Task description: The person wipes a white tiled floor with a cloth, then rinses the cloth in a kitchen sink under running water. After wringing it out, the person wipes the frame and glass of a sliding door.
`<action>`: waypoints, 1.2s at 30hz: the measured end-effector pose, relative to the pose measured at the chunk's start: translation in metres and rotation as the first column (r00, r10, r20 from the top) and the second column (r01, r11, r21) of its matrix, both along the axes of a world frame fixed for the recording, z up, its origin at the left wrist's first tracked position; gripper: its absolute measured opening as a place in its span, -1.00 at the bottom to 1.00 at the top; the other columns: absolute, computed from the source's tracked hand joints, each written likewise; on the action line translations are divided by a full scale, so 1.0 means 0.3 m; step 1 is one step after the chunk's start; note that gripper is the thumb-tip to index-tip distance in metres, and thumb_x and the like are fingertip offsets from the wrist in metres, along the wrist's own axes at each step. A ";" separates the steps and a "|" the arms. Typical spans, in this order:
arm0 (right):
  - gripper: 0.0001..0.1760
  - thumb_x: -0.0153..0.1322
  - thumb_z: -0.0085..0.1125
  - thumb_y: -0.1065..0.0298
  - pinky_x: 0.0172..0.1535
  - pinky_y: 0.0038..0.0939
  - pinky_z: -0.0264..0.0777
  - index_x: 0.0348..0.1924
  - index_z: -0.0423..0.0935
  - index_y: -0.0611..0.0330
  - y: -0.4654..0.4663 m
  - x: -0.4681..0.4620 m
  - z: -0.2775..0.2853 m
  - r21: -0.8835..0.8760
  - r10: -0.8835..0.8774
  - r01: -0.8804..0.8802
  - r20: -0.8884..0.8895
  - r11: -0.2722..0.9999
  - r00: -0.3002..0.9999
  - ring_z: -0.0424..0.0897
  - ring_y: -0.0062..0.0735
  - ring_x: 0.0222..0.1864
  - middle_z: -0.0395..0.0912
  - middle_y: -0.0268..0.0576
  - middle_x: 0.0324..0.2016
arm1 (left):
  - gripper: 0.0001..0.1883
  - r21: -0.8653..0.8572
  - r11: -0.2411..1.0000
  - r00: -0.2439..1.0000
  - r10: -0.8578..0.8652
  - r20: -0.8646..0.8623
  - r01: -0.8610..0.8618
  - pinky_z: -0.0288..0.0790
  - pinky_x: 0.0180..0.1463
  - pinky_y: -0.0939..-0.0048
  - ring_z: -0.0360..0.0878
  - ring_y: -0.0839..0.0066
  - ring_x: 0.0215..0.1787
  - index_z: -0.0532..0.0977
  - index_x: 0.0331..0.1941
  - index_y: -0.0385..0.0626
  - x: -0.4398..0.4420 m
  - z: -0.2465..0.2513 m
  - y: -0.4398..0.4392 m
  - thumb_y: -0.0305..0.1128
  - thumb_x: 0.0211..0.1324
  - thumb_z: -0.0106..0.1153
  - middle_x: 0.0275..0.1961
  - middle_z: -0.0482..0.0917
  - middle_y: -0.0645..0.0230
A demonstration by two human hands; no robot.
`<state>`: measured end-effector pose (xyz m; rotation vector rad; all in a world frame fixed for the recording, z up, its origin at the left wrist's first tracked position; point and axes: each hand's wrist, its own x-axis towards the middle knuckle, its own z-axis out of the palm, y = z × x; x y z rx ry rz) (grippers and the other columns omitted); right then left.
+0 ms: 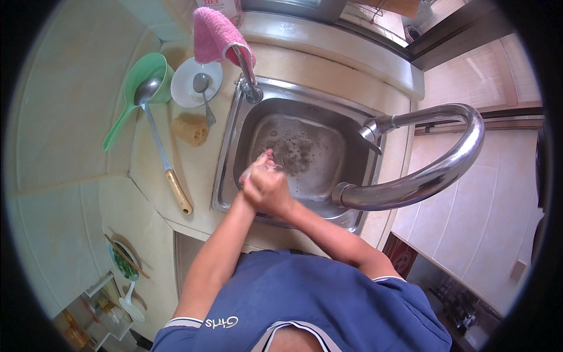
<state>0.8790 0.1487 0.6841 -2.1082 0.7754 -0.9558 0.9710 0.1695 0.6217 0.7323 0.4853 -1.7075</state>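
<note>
Over the left part of a stainless steel sink (319,149), my two hands are pressed together. My right hand (269,187) is wrapped around my left hand (260,163), whose fingertips point toward the far side; whitish patches like lather show on its skin. The rest of the left hand is hidden beneath the right. No object is visible between them. Dark specks and a thin wet film lie on the sink bottom. A curved chrome faucet (422,189) arches over the right side, and no running water can be seen.
A pink cloth (215,37) hangs on a metal spout behind the sink. Left of the sink are a green plastic dipper (147,75), a wooden-handled ladle (156,132), a white bowl (182,86) with a spoon (202,86) and a tan sponge (190,131). Greens fill a bowl (133,251) at lower left.
</note>
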 end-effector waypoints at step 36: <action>-0.73 0.34 0.18 0.15 -0.32 -0.20 0.44 -0.46 0.57 0.18 -0.005 0.005 -0.029 0.194 0.002 0.029 -0.160 0.981 0.987 0.58 0.02 -0.38 0.59 0.03 -0.39 | -0.74 -0.488 0.873 0.943 0.174 0.283 -0.014 0.52 -0.09 0.28 0.61 0.43 -0.18 0.50 -0.13 -0.02 -0.044 -0.149 -0.002 -0.13 0.34 -0.06 -0.14 0.60 0.27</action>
